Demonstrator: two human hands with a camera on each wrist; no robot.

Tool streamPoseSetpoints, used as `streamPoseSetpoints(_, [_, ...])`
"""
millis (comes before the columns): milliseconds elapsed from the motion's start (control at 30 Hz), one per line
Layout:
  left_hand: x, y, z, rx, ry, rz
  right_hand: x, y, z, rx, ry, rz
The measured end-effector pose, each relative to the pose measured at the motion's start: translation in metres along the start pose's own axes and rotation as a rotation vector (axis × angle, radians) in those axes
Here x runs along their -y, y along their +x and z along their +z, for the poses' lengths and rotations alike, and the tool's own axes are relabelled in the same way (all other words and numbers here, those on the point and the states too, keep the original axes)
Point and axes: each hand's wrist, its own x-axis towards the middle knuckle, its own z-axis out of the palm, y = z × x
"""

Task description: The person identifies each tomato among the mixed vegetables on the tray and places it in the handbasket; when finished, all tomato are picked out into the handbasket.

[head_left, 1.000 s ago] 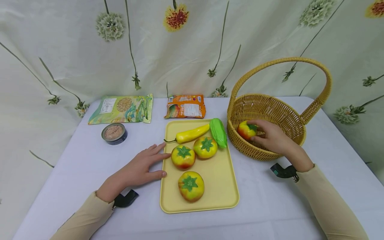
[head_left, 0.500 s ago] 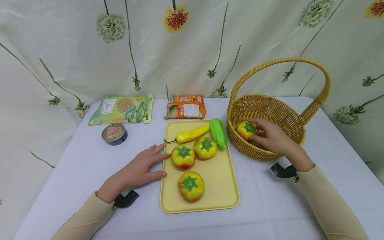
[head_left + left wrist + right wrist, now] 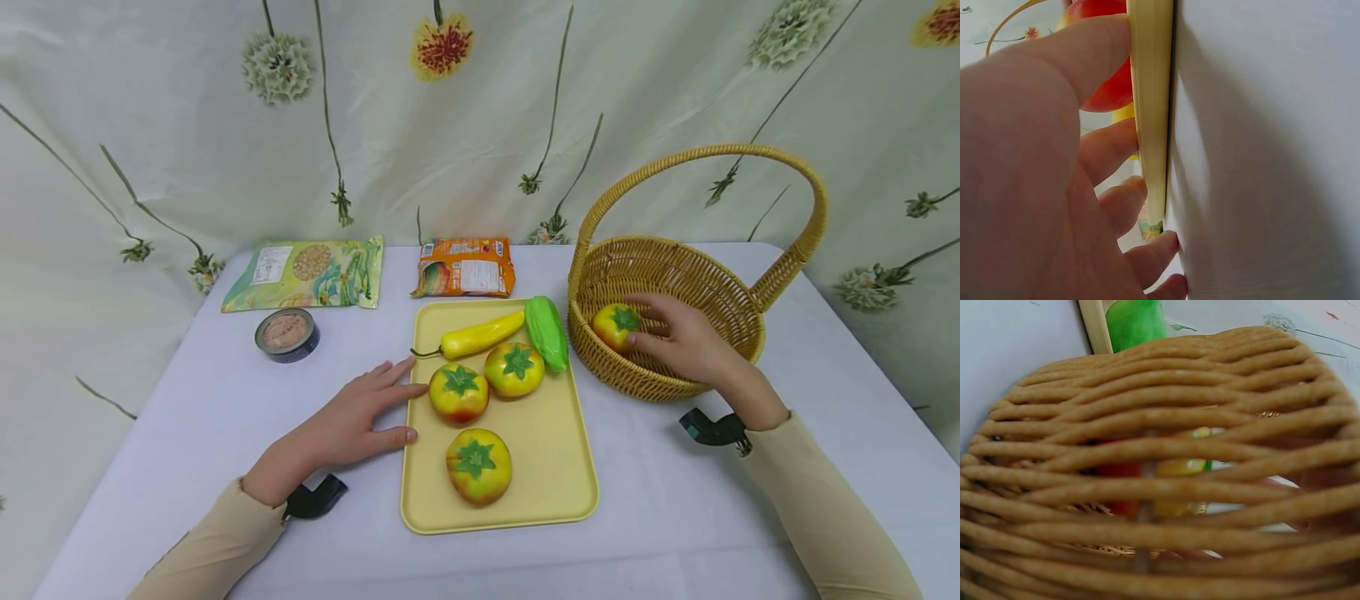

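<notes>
In the head view, a yellow-and-red tomato [image 3: 615, 325] with a green star-shaped top sits inside the wicker basket [image 3: 622, 379]. My right hand [image 3: 686, 337] reaches over the rim beside it, thumb near its side and fingers spread off it. The right wrist view shows mostly blurred wicker [image 3: 1147, 450], with the tomato glimpsed through the gaps. My left hand [image 3: 356, 412] lies at the left edge of the yellow tray [image 3: 547, 467], fingers extended, thumb and some fingertips against its rim. Three tomatoes [image 3: 478, 467], a yellow pepper [image 3: 480, 335] and a green pepper [image 3: 546, 333] lie on the tray.
Behind the tray lies an orange snack packet [image 3: 463, 268]. A green bag [image 3: 307, 273] and a small round can [image 3: 287, 335] are at the back left. The basket's tall handle [image 3: 705, 152] arches above it. A flowered cloth [image 3: 480, 125] hangs behind the table.
The tomato in the basket has tipped, its green top now facing up more. My right fingers have eased slightly away from it. The left hand holds its place.
</notes>
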Motion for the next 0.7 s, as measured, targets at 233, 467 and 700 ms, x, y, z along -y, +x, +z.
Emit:
streamPoseSetpoints(233, [0.002, 0.001, 0.001, -0.008, 0.009, 0.012, 0.008, -0.004, -0.004, -0.06, 0.007, -0.026])
streamPoseSetpoints(467, [0.003, 0.001, 0.001, -0.007, 0.017, 0.011, 0.022, -0.009, -0.002, -0.165, 0.013, -0.174])
streamPoseSetpoints(700, [0.002, 0.001, 0.001, -0.009, 0.003, 0.011, 0.041, -0.014, 0.01, -0.252, -0.036, -0.371])
